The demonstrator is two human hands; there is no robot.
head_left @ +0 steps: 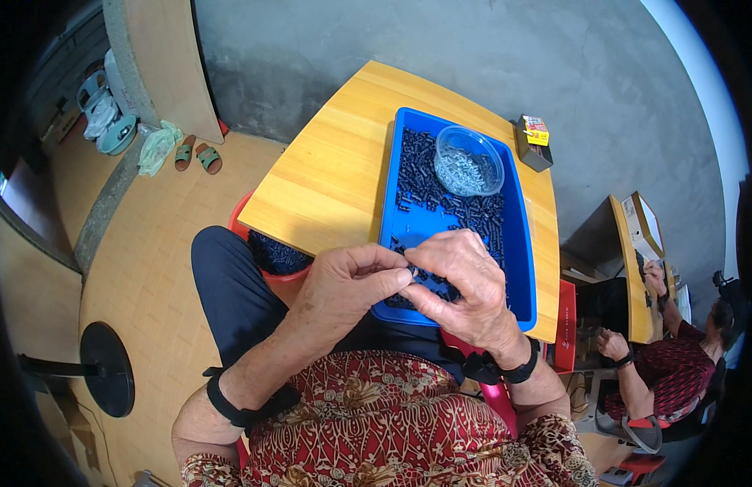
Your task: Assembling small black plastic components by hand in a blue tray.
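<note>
My left hand (352,284) and my right hand (465,284) meet fingertip to fingertip above the near end of a blue tray (526,276). Both pinch closed. A small dark piece (412,269) shows at the left fingertips; the fingers cover most of it, and what the right fingers grip is hidden. Many short black cylindrical pieces (416,166) lie spread in the tray, thickest at its far end. Among them sits a round clear plastic tub (469,161) with small silver metal parts, too small to name surely.
The tray rests on a yellow wooden table (327,178). Behind its right side stands a dark box (534,150) with a yellow packet. Below the left edge, a red bucket (287,277) holds more black pieces. Another person (664,373) works at a table on the right.
</note>
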